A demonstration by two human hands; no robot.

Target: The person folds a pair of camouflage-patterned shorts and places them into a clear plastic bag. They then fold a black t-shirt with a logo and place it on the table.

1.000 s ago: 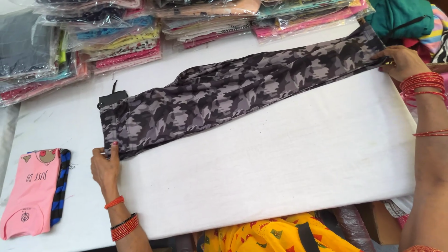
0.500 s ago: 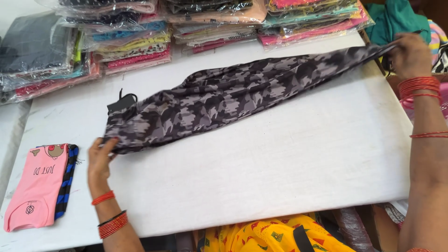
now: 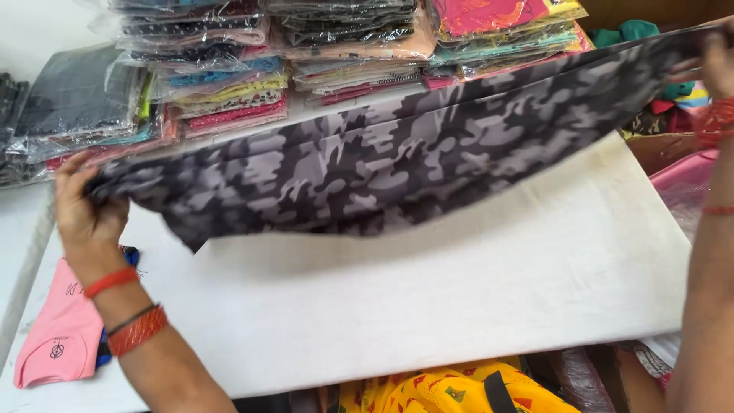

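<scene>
A long grey camouflage-print garment (image 3: 397, 153) hangs stretched in the air above the white table (image 3: 459, 291). My left hand (image 3: 88, 206) grips its wide end at the left, wrist ringed with red and orange bangles. My right hand (image 3: 711, 65) holds the narrow end at the top right edge of the view, only partly visible. The cloth sags a little in the middle and casts a shadow on the table.
Stacks of folded garments in clear plastic bags (image 3: 229, 69) line the table's far edge. A pink folded garment (image 3: 57, 336) lies at the left beside a blue one. Yellow printed cloth (image 3: 451, 390) shows below the near edge. A pink bin (image 3: 692, 183) stands at the right.
The camouflage garment lay flat on the table a second ago; both hands have lifted it clear of the surface and hold it stretched in the air.
</scene>
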